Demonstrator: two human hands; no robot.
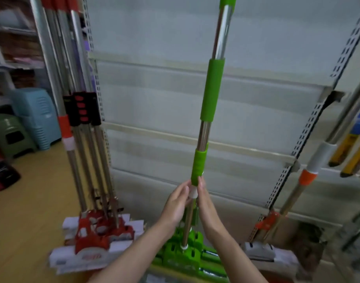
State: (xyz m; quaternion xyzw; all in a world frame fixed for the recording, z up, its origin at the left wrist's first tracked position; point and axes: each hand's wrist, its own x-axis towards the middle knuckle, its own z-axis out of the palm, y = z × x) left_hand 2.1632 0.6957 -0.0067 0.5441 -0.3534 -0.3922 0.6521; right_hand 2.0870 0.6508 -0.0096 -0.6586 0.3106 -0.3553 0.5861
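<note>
A green sponge mop [211, 88] stands upright in front of me, with a shiny metal pole, green foam grips and a green head [187, 254] on the floor. My left hand [176, 203] and my right hand [205, 203] flank the pole from either side, just below the lower green sleeve. The fingertips of both hands touch a small white collar [193, 192] on the pole, and the fingers look nearly straight. Behind the mop is a bare white shelving back panel [154, 99].
Several red sponge mops [89, 231] lean at the left against a slotted upright. An orange and grey mop [305, 180] leans at the right, beside yellow-handled tools [350, 154]. Blue and green plastic stools [30, 121] stand on the wooden floor at the far left.
</note>
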